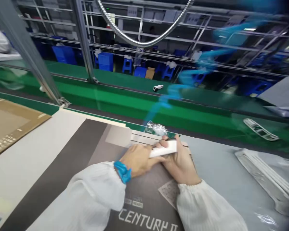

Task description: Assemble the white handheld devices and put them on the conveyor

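A small white rectangular piece [164, 149] with a dark part at its upper edge is held between both hands. My left hand [137, 158] has its fingers closed on the piece's left end, and a blue band circles that wrist. My right hand [181, 162] wraps round the right end. Both hands are over a dark grey printed box [144, 186] marked "CENTURY II". Crumpled clear plastic [156, 128] lies just beyond the hands. The image is slightly blurred.
Brown cardboard [12, 123] lies at the left, white bagged parts [267, 179] at the right. Behind the table runs a green conveyor [125, 104] carrying a white frame-shaped part [261, 129]. Metal posts [83, 41] rise at the left; a blue coiled hose [185, 78] and metal conduit [144, 44] hang ahead.
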Tool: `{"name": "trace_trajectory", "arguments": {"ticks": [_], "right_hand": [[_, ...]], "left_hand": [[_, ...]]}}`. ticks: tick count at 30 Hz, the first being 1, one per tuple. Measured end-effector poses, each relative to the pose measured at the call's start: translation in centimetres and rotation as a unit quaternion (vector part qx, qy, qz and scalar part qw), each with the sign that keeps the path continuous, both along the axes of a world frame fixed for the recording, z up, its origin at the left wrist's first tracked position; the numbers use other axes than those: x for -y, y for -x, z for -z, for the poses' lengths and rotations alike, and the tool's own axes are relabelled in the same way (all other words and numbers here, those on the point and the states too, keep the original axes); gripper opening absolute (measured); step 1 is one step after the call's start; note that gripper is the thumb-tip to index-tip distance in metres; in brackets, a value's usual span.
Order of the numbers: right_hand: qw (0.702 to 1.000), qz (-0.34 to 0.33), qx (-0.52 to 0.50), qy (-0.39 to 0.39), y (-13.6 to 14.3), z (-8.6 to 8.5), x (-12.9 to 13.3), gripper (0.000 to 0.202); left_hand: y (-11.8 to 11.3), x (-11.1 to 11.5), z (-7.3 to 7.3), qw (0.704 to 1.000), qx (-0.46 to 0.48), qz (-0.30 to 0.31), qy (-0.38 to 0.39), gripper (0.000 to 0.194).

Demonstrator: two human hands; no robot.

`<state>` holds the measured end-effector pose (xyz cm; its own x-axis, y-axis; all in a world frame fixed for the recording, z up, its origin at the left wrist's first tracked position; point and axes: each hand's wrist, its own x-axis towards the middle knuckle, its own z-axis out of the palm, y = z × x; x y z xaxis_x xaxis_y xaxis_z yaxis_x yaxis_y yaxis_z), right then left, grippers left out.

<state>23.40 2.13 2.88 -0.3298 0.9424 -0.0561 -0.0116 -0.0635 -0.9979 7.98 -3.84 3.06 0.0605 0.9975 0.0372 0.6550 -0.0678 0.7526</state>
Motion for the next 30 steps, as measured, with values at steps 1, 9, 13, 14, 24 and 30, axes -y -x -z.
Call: {"name": "trace_trajectory", "arguments": {"ticks": [1, 9, 13, 14, 24, 30], "right_hand": [[0.995, -0.021, -0.085, 0.051, 0.4, -0.4, 0.3, 0.053], [0.932, -0.054, -0.305, 0.189, 2.6, 0.4, 2.3, 0.021], [0.926, -0.015, -0.316, 0.205, 2.2, 0.9, 2.2, 0.015], [0.927, -0.011, -0.314, 0.206, 2.1, 0.9, 2.2, 0.015], [0.942, 0.04, -0.285, 0.175, 2.3, 1.1, 1.0, 0.045], [0.951, 0.093, -0.237, 0.174, 1.7, 2.0, -0.1, 0.047]], "left_hand": [[0.4, -0.1, -0.1, 0.999, -0.032, -0.012, -0.006, 0.053], [-0.7, 0.4, 0.0, 0.969, -0.096, -0.052, -0.22, 0.042], [-1.6, 0.3, 0.1, 0.958, -0.112, -0.04, -0.26, 0.037], [-1.7, 0.3, 0.1, 0.957, -0.11, -0.038, -0.265, 0.036], [3.3, -0.4, -1.3, 0.997, -0.057, -0.052, -0.022, 0.036], [10.9, -4.9, -2.5, 0.978, -0.037, -0.205, 0.017, 0.029]]}}
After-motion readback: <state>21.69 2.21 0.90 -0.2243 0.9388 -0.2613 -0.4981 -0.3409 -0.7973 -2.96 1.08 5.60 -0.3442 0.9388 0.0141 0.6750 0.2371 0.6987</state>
